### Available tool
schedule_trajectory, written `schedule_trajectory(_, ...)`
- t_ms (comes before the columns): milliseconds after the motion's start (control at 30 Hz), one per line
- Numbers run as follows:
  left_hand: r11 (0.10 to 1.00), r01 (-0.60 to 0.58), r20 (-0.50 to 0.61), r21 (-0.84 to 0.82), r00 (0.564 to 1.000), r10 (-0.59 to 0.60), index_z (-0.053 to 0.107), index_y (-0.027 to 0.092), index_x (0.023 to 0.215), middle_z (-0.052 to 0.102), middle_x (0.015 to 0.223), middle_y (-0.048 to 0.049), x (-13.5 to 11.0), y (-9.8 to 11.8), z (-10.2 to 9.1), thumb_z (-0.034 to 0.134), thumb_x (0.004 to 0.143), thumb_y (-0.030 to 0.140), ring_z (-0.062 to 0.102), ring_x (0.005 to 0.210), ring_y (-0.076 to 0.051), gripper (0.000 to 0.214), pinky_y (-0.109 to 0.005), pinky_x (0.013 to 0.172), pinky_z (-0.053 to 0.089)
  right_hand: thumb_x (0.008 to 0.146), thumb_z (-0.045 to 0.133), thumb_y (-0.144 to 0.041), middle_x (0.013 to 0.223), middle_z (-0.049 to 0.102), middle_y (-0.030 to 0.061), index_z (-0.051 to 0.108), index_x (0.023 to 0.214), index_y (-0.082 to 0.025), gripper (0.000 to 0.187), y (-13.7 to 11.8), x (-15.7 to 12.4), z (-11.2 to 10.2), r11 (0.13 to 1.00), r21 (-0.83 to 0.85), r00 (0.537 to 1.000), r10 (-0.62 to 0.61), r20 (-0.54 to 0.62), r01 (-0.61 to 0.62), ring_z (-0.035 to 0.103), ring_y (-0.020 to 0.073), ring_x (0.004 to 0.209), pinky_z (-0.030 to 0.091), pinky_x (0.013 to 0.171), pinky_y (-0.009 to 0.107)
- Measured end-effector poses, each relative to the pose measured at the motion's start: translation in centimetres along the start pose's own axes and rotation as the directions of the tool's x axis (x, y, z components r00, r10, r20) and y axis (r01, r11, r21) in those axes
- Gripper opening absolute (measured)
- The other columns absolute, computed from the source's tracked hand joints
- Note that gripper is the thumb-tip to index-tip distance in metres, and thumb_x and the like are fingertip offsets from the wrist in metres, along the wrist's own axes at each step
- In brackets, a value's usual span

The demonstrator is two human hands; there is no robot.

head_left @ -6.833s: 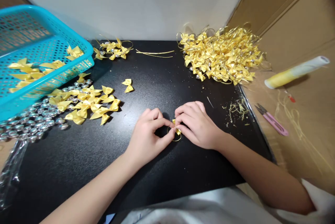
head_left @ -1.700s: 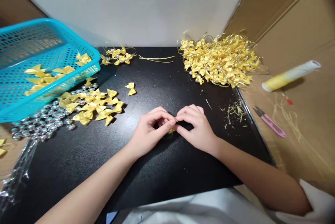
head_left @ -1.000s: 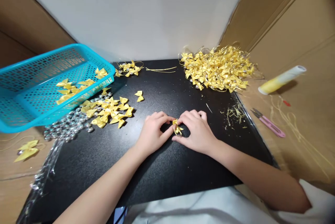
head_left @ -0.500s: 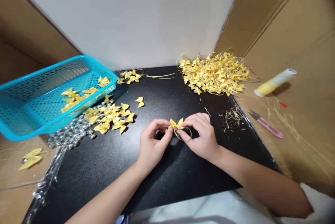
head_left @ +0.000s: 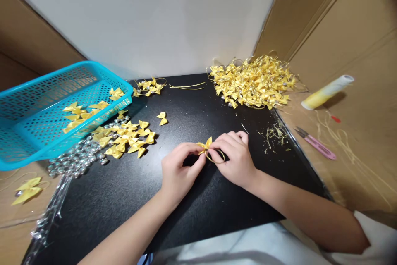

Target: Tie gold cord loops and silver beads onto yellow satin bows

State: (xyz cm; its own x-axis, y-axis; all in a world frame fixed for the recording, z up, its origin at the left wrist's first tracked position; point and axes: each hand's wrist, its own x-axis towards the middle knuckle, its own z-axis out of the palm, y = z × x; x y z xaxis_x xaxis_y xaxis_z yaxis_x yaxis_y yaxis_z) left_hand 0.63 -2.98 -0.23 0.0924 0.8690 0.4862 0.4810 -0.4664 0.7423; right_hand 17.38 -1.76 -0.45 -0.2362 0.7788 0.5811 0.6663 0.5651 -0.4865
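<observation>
A small yellow ribbon bow (head_left: 205, 145) with a thin gold loop (head_left: 214, 158) under it is pinched between both hands just above the black mat (head_left: 124, 190). My left hand (head_left: 179, 170) grips its left side with thumb and forefinger. My right hand (head_left: 233, 158) pinches its right side, fingers curled over the loop. To the left lie loose yellow bows (head_left: 130, 134) and silver beads (head_left: 72, 161).
A blue perforated basket (head_left: 37, 112) with several bows is tilted at the left. A big heap of finished bows (head_left: 252, 82) lies at the back right. Pink snips (head_left: 315, 143), a yellow-white roll (head_left: 327, 91) and gold cord lie on the cardboard at the right. Cardboard walls stand on both sides.
The bow has come up off the mat and now shows between my fingertips with its loop hanging. My head has tipped up, so more of the wall and basket show.
</observation>
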Motion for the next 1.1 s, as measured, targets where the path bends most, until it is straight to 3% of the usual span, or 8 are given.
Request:
schedule_trajectory(233,1.000,-0.025,0.012,0.015,1.000,0.024,0.069,0.017,0.085,0.073,0.079,-0.0006,0.27,0.04,-0.06,0.067,0.082,0.007,0.067,0.071,-0.011,0.010,-0.020,0.071,0.053,0.091,0.058,-0.019,0.076,0.069,-0.0010,0.060,0.076,-0.019,0.015,-0.19,-0.06,0.04,0.995,0.079,0.997,0.053,0.048,-0.057,0.058,0.0154,0.072,0.030,0.076,0.036)
schedule_trajectory(467,0.997,-0.076,0.005,0.026,0.997,0.076,0.066,0.017,0.080,0.073,0.076,-0.0004,0.11,0.11,-0.13,0.067,0.082,0.008,0.067,0.068,-0.011,0.009,-0.021,0.070,0.053,0.082,0.061,-0.014,0.070,0.064,-0.0020,0.058,0.072,-0.019,0.012,-0.63,0.22,0.07,0.982,0.150,0.994,0.111,0.021,-0.113,0.056,0.0140,0.067,0.031,0.073,0.034)
schedule_trajectory(733,0.969,0.130,-0.070,-0.208,0.987,-0.148,0.068,0.018,0.080,0.073,0.077,-0.0018,-0.29,-0.37,0.34,0.067,0.079,0.011,0.068,0.072,-0.015,0.007,-0.026,0.070,0.056,0.081,0.060,-0.015,0.062,0.055,-0.0034,0.057,0.066,-0.020,0.017,-0.60,0.59,-0.08,0.924,0.295,0.969,0.240,0.050,-0.244,0.053,0.0137,0.064,0.036,0.068,0.031)
schedule_trajectory(900,0.923,0.262,-0.002,-0.280,0.962,-0.274,0.068,0.017,0.077,0.071,0.071,-0.0016,0.19,0.13,0.42,0.069,0.078,0.015,0.067,0.066,-0.014,0.002,-0.024,0.064,0.056,0.083,0.061,-0.017,0.063,0.057,-0.0031,0.060,0.067,-0.020,0.016,-0.52,0.55,-0.13,0.914,0.307,0.964,0.248,0.092,-0.264,0.054,0.0140,0.064,0.037,0.067,0.030)
schedule_trajectory(1000,0.910,0.294,0.036,-0.293,0.954,-0.296,0.068,0.017,0.081,0.071,0.072,-0.0021,0.29,0.26,0.36,0.069,0.078,0.017,0.065,0.065,-0.013,0.003,-0.024,0.064,0.055,0.084,0.062,-0.018,0.063,0.060,-0.0030,0.059,0.067,-0.020,0.017,-0.59,0.53,-0.20,0.931,0.277,0.971,0.226,0.078,-0.239,0.055,0.0140,0.064,0.036,0.068,0.031)
schedule_trajectory(1100,0.914,0.278,0.012,-0.295,0.958,-0.287,0.065,0.018,0.093,0.068,0.079,-0.0014,0.16,0.12,0.34,0.072,0.076,0.015,0.063,0.070,-0.012,0.019,-0.024,0.068,0.054,0.083,0.062,-0.018,0.065,0.063,-0.0028,0.059,0.067,-0.020,0.016,-0.65,0.50,-0.31,0.949,0.247,0.981,0.191,0.032,-0.193,0.056,0.0138,0.065,0.035,0.070,0.032)
